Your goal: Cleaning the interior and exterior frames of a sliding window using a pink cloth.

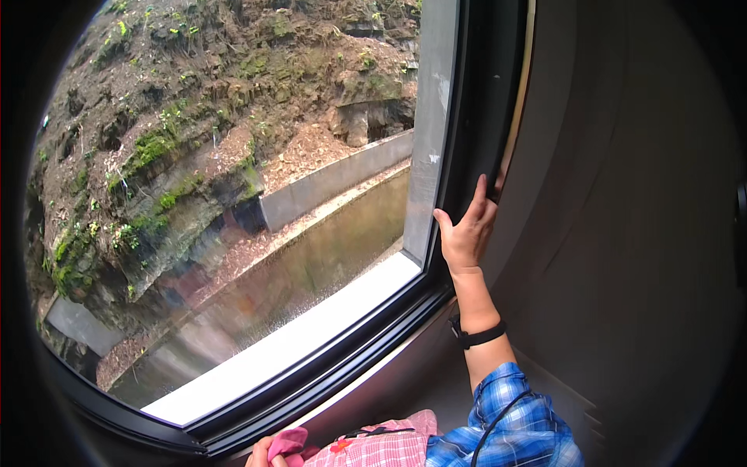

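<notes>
My right hand (470, 239) rests against the black side frame (475, 128) of a window, with thumb and index finger spread apart. Nothing shows in its grasp, though some fingertips are hidden behind the frame's edge. A black band (481, 337) circles that wrist. Low in the picture, partly cut off by its edge, my left hand (261, 454) has a bunched pink cloth (288, 445) between its fingers. The window pane (280, 262) fills most of the left side and carries faint reflections. Below it runs a black bottom track (332, 365) with several grooves.
A grey wall (613, 204) stands to the right of the window. Outside are a white sill (292, 338), a concrete wall (338, 178) and a mossy rock slope (204, 117). A pink checked apron (373, 446) and a black cord (493, 429) lie over my body.
</notes>
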`<state>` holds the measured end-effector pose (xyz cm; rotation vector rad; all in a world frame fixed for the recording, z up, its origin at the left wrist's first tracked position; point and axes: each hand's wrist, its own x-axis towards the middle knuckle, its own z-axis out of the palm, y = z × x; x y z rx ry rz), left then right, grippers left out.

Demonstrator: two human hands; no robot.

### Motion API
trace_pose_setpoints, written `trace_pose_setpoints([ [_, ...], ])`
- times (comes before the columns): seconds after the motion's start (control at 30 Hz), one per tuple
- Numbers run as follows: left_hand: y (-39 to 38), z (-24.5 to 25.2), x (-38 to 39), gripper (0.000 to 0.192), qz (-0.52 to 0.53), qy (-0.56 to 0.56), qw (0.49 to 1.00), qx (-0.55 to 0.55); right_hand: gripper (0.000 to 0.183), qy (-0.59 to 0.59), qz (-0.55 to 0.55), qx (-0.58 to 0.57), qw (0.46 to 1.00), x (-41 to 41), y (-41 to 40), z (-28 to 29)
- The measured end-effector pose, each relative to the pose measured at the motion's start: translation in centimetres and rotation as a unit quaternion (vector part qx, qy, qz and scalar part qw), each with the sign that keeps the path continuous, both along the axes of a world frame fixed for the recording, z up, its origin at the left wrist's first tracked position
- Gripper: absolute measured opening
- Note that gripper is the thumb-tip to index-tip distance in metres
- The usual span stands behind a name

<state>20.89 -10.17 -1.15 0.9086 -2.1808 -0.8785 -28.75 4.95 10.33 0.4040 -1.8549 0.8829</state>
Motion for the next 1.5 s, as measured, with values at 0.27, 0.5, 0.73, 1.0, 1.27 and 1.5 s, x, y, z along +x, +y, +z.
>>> trace_pose_setpoints([
  [0.27, -0.5, 2.4, -5.3, 0.023, -0.073, 0.157, 0.977, 0.121, 0.078, -0.161, 0.548, 0.031, 0.82, 14.1, -3.2, -4.8],
  [0.5, 1.9, 6.1, -11.3, 0.064, -0.239, 0.312, 0.888, 0.239, 0.076, -0.265, 0.746, 0.044, 0.609, 23.5, -3.5, -5.4],
  [0.73, -0.2, 2.1, -8.9, 0.016, -0.054, 0.154, 0.98, -0.113, 0.044, 0.02, 0.571, -0.076, 0.817, 10.8, 1.6, 12.1],
  [1.0, -2.6, -6.8, -9.3, 0.013, 0.055, 0.072, 0.97, -0.226, 0.051, 0.331, -0.228, 0.286, 0.87, -5.9, 5.0, 30.4],
  [1.27, -2.6, -7.1, -9.8, 0.014, 0.114, 0.045, 0.947, -0.298, 0.038, 0.301, -0.286, 0.412, 0.811, -6.1, 5.9, 15.3],
  [1.5, -2.5, -6.6, -11.0, 0.015, 0.103, 0.055, 0.95, -0.29, 0.025, -0.143, 0.053, 0.521, 0.84, 1.8, 8.3, -0.7],
])
